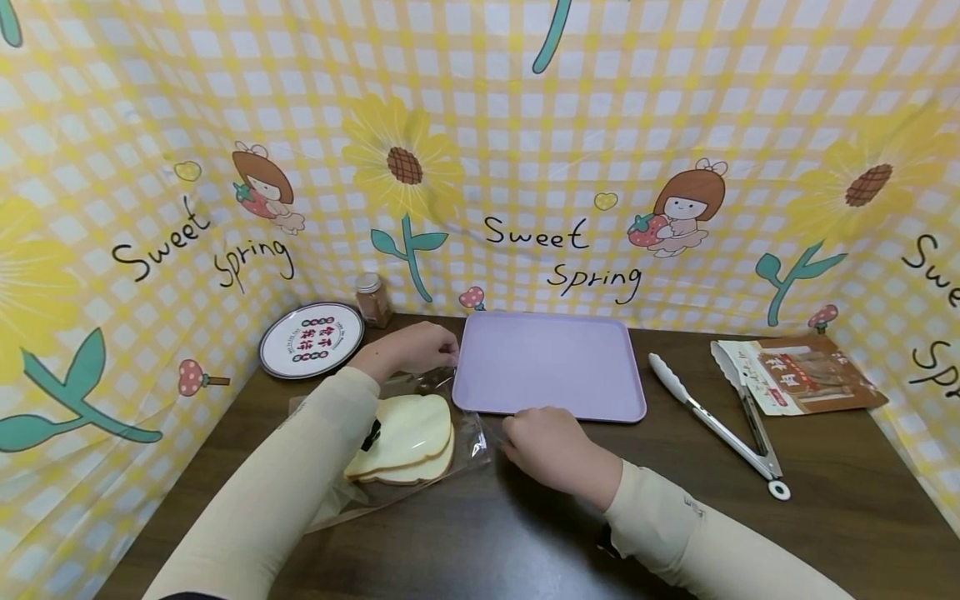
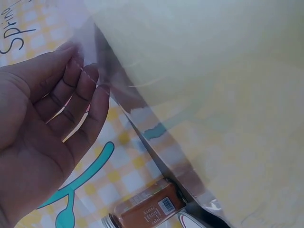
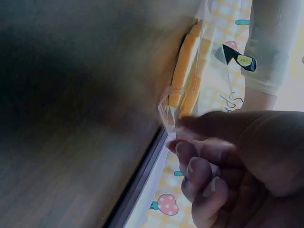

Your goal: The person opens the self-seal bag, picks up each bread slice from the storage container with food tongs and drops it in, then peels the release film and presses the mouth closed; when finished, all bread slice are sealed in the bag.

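A clear plastic bag (image 1: 474,440) lies on the table with two bread slices (image 1: 405,437) stacked inside it. My left hand (image 1: 423,348) pinches the far corner of the bag's right end; in the left wrist view the thumb and fingertips of that hand (image 2: 61,102) meet at the film's edge. With thumb and forefinger, my right hand (image 1: 553,450) pinches the near side of the same end. The right wrist view shows the bread slices (image 3: 185,71) edge-on behind the bag's mouth, just past the right hand's fingertips.
Just right of the bag is a lilac tray (image 1: 547,367). White-tipped tongs (image 1: 723,433) lie farther right, overlapping a brown food packet (image 1: 810,379). A round white plate (image 1: 311,342) and a small seasoning jar (image 1: 372,300) stand at the back left, before a checked cloth.
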A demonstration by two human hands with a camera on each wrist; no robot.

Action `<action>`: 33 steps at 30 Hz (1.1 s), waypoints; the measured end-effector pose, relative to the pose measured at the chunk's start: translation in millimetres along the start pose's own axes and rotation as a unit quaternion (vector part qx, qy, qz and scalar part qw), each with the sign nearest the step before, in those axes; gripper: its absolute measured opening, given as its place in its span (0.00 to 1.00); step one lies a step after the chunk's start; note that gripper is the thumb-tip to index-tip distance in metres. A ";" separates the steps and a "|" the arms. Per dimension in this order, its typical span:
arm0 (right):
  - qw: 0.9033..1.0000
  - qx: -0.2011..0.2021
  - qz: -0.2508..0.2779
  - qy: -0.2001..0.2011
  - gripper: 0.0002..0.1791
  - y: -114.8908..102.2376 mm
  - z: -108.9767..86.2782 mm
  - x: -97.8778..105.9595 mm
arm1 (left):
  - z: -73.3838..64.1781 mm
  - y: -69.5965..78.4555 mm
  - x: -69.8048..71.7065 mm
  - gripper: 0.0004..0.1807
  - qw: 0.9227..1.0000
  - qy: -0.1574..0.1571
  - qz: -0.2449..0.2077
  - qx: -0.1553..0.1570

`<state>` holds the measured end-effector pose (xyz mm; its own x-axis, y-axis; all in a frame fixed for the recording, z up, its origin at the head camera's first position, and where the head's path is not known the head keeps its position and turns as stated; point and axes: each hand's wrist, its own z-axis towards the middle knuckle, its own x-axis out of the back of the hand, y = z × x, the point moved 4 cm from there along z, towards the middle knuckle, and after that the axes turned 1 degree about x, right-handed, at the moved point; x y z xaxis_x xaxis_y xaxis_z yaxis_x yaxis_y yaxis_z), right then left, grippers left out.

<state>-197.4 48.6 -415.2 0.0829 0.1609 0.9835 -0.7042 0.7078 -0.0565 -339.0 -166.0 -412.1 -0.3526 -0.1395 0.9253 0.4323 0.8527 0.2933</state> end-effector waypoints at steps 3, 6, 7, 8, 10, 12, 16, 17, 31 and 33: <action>1.000 0.008 0.000 0.004 0.16 -1.6 0.2 -0.6 | 0.1 0.7 0.6 0.10 1.000 -0.001 0.000 -0.003; 1.000 0.009 -0.004 0.002 0.15 -2.7 0.0 -1.4 | -0.6 1.6 1.4 0.10 1.000 -0.001 -0.003 -0.003; 1.000 0.008 -0.006 0.000 0.15 -3.0 -0.2 -1.8 | -0.8 1.7 1.5 0.10 1.000 -0.001 -0.003 -0.004; 1.000 0.007 -0.008 -0.001 0.15 -3.2 -0.5 -2.4 | -0.7 1.5 1.3 0.10 1.000 -0.001 -0.003 -0.004; 1.000 0.006 -0.014 -0.003 0.15 -3.3 -1.1 -5.2 | -0.2 1.0 0.7 0.10 1.000 -0.001 -0.004 -0.002; 1.000 0.006 -0.018 -0.007 0.15 -3.2 -1.6 -8.3 | 0.6 0.3 -0.1 0.10 1.000 -0.001 -0.003 -0.001; 1.000 0.003 -0.013 -0.021 0.15 -2.6 -1.4 -12.4 | 1.5 -0.3 -1.1 0.10 1.000 0.000 0.001 0.001; 1.000 0.001 -0.012 -0.023 0.16 -2.7 -1.1 -12.4 | 1.4 -0.3 -1.0 0.10 1.000 0.001 0.002 0.002; 1.000 0.007 -0.024 -0.010 0.15 -5.2 -3.9 -12.5 | 2.1 -0.1 -1.1 0.09 1.000 -0.002 0.003 0.007; 1.000 0.013 -0.023 -0.006 0.15 -6.3 -5.2 -10.9 | 2.4 -1.3 -1.2 0.09 1.000 0.000 0.003 0.006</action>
<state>-190.2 45.9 -426.4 0.1073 0.1196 0.9870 -0.7179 0.6962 -0.0063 -341.1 -165.7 -414.2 -0.3508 -0.1349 0.9267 0.4238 0.8595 0.2856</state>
